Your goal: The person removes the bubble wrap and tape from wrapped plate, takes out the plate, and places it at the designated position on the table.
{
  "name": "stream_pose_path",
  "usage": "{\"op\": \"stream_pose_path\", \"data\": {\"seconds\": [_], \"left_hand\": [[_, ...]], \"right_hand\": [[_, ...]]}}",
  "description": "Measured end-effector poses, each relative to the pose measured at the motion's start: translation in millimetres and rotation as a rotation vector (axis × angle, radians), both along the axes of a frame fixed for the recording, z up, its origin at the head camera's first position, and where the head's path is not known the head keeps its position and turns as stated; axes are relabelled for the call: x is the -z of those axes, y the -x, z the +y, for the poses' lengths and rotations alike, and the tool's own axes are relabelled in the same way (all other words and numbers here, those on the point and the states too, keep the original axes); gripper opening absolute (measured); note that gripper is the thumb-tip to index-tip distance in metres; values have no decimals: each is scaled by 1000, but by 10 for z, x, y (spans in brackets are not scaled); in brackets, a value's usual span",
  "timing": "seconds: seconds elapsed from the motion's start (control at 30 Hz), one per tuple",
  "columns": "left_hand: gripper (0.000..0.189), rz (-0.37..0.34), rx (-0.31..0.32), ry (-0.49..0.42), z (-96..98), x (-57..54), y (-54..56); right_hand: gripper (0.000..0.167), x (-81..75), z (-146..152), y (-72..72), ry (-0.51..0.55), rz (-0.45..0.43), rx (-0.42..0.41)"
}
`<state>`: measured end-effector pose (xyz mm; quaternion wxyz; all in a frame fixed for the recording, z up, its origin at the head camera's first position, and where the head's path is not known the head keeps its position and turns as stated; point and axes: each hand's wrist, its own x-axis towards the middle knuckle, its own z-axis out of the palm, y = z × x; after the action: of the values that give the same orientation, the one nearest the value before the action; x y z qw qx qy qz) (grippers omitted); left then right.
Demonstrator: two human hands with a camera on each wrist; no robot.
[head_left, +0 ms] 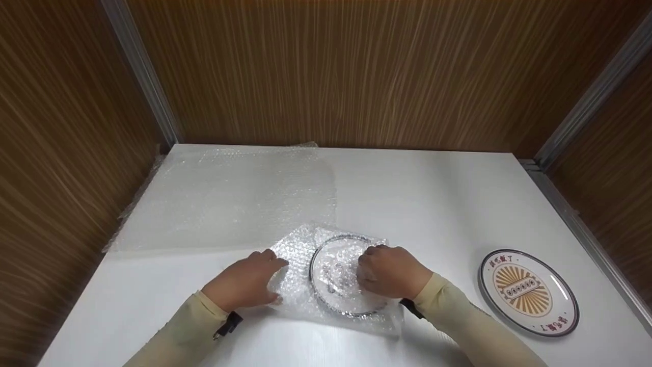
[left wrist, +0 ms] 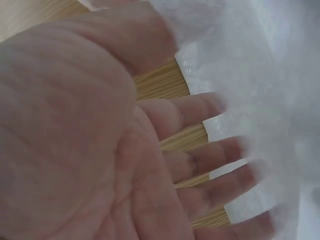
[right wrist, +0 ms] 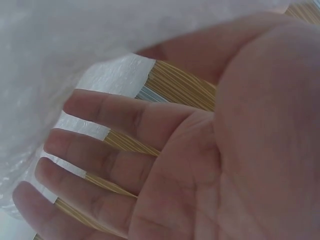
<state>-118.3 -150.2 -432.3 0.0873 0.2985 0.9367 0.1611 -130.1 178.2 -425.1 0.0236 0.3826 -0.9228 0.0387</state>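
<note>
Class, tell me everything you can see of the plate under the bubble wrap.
The plate is round and pale, with a dark line round its rim. It lies flat near the front of the white table, covered by clear bubble wrap that blurs its face; its material is hard to judge. The right hand hides part of its right side; whether it presses there is unclear. The left hand touches the wrap, apart from the plate.

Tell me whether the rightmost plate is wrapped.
No, the rightmost plate lies on the white table with its printed face fully uncovered.
</note>
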Motion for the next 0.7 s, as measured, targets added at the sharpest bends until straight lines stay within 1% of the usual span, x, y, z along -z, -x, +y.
{"op": "stream_pose_path", "data": {"seconds": [0.1,0.23,0.43,0.5,0.57,0.63,0.7], "left_hand": [[56,4,-15,14,30,39,-16],[53,22,-24,2,62,70,-22],[54,25,-17,5,53,81,-5],[49,28,-14,11,41,73,1],[40,30,-10,16,34,54,12],[30,36,-7,26,38,18,27],[23,58,-12,30,73,-34,49]], "right_hand": [[23,-5,1,3,-2,-14,0],[23,-11,2,5,-2,-20,5],[23,2,8,3,-2,8,-4],[21,0,9,0,2,0,-5],[19,-4,10,-4,3,-19,0],[17,-12,7,-6,-3,-35,8],[15,-23,2,-10,-5,-44,18]]}}
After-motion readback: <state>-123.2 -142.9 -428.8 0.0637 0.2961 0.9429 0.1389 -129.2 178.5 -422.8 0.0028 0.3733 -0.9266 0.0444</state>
